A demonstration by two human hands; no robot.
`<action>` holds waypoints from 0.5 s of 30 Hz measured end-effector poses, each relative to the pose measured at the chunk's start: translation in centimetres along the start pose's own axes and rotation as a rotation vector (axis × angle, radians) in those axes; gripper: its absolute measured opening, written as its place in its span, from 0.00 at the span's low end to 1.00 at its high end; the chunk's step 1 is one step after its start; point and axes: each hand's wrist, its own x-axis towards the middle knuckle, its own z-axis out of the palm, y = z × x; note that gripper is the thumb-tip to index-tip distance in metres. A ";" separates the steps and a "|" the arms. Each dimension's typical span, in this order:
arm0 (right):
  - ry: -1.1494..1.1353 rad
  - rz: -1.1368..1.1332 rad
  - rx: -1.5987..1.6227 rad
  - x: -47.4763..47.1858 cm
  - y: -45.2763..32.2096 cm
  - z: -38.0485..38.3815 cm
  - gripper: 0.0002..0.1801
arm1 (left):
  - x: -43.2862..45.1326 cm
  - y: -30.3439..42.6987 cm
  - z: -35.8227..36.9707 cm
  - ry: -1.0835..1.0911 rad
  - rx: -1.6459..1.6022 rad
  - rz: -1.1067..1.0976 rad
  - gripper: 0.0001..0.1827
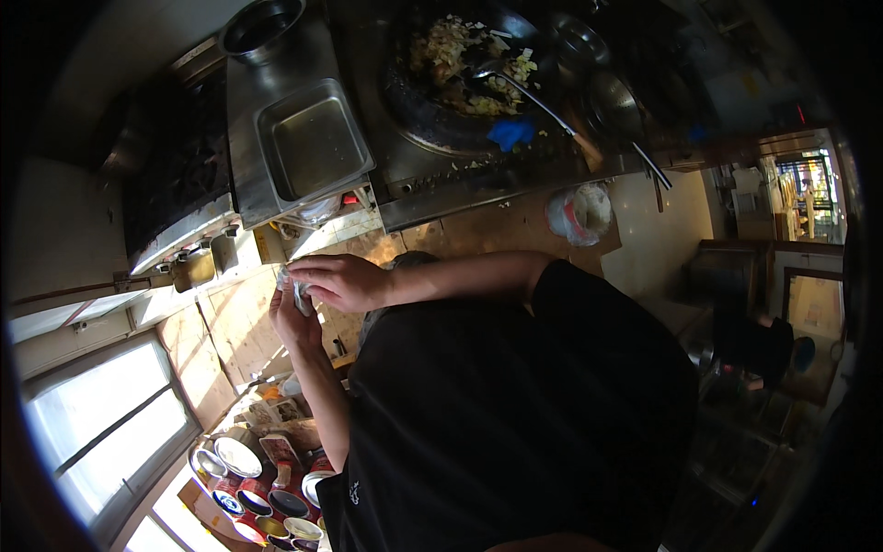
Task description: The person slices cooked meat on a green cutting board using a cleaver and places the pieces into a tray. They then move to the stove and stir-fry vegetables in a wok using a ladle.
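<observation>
In the left half of the head view, my two hands meet over the floor between the stoves and the window. My right hand (345, 281) comes in from above, its fingers closed on a small crumpled pale wrap (302, 299), perhaps plastic or foil. My left hand (295, 319) grips the same wrap from below. What the wrap holds, if anything, cannot be seen. Farther up, chopped vegetables (448, 52) lie in a large wok (441, 141), with a long-handled metal ladle (531, 93) resting in it.
A steel tray (310, 190) stands on the counter left of the wok, near a round pot (259, 34). A blue cloth (510, 133) lies at the wok's edge. A lined bucket (586, 214) is on the floor. Several open cans (255, 500) stand lower left. Another person (752, 348) is at far right.
</observation>
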 end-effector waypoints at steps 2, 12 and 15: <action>0.025 0.017 -0.044 -0.5 -0.5 0.0 0.25 | -0.9 -0.2 1.6 0.025 0.095 0.044 0.13; -0.054 -0.076 -0.224 -0.1 0.9 -2.5 0.19 | -2.3 -1.7 1.5 -0.188 -0.077 -0.003 0.17; -0.091 -0.014 -0.161 -0.1 3.5 -1.4 0.15 | -4.9 0.3 4.8 -0.065 0.256 0.026 0.19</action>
